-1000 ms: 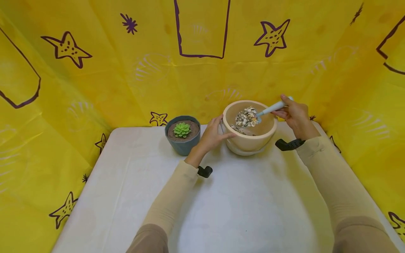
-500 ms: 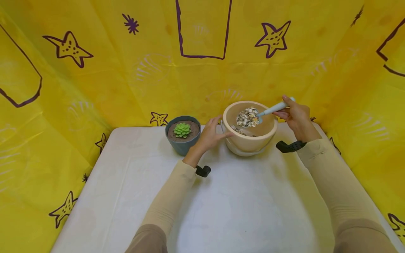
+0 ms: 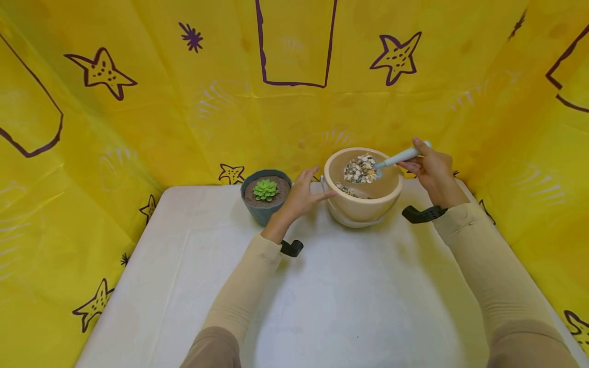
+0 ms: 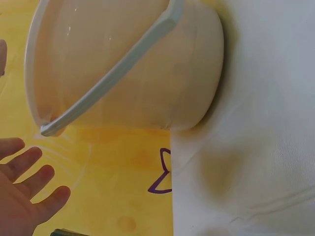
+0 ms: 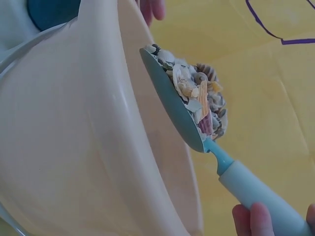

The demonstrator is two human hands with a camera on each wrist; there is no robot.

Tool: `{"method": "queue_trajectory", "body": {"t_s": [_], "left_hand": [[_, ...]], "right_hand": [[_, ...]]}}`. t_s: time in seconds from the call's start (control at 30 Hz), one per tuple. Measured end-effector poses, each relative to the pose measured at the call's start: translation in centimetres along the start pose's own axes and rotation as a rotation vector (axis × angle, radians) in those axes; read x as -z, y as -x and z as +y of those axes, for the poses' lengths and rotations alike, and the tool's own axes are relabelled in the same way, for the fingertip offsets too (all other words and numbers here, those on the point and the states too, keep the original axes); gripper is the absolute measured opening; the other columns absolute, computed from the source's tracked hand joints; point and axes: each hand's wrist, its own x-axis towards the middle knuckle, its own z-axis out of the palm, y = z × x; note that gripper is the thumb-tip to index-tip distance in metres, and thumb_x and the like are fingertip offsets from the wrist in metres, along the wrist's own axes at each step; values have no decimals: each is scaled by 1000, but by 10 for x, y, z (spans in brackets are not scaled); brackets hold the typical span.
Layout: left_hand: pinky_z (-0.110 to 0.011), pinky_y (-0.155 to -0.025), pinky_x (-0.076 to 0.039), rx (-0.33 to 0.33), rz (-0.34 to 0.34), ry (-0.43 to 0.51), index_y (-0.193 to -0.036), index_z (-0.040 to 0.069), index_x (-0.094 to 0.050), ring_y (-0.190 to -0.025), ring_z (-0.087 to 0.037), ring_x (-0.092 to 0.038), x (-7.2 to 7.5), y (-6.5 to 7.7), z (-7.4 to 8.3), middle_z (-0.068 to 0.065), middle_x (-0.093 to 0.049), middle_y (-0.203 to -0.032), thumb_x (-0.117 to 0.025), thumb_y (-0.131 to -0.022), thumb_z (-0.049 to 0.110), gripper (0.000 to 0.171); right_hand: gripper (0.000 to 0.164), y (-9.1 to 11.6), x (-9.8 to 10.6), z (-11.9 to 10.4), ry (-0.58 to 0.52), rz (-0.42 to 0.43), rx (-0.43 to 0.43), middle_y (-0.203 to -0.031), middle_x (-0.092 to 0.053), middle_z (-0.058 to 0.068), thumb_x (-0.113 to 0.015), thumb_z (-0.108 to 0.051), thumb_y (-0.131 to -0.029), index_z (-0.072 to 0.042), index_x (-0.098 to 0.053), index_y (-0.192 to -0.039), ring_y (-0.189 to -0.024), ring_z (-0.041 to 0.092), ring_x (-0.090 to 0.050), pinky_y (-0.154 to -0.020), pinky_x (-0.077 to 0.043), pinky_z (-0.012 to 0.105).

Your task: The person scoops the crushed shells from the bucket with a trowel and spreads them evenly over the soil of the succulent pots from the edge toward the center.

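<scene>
In my right hand (image 3: 432, 171) I grip the pale blue handle of a small garden trowel (image 5: 170, 101). Its blade carries a heap of mixed small seashells (image 5: 199, 93) above the mouth of a cream bucket (image 3: 354, 209). More shells (image 3: 346, 189) lie inside the bucket, partly hidden by its near wall. My left hand (image 3: 301, 195) is beside the bucket's left rim with fingers spread, holding nothing. In the left wrist view a gap shows between its fingers (image 4: 44, 177) and the bucket's light handle (image 4: 108, 78), which hangs down along the wall.
A blue-grey pot (image 3: 262, 210) with soil and a green succulent (image 3: 265, 189) stands left of the bucket, just beyond my left wrist. The white-covered table (image 3: 359, 296) is enclosed at the back and sides by a yellow patterned cloth (image 3: 285, 112).
My left hand has come off the bucket's rim and shifted slightly left. The loaded trowel stays over the bucket, nearly still in my right hand.
</scene>
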Motion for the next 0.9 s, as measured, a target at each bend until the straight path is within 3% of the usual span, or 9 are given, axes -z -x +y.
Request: {"method": "queue_trajectory", "body": {"t_s": [0.53,0.9], "left_hand": [[-57,-117,-27,10,21,-21,-154,12,-30,-148,-34,-25,13,11,-4,-15,-29,-158,-73,-83,49,91],[-56,-116,-29,-3,56,-13,-153,11,-31,-146,-32,-27,24,18,-7,-14,-30,-158,-74,-82,50,92]], "right_hand": [[28,5,-3,-4,-7,20,28,-73,-64,12,-76,-14,-81,0,-59,-96,-65,27,-73,-63,-60,37],[32,9,-13,-8,1,25,17,-76,-63,12,-76,-16,-81,-2,-53,-98,-69,27,-73,-67,-60,36]]}}
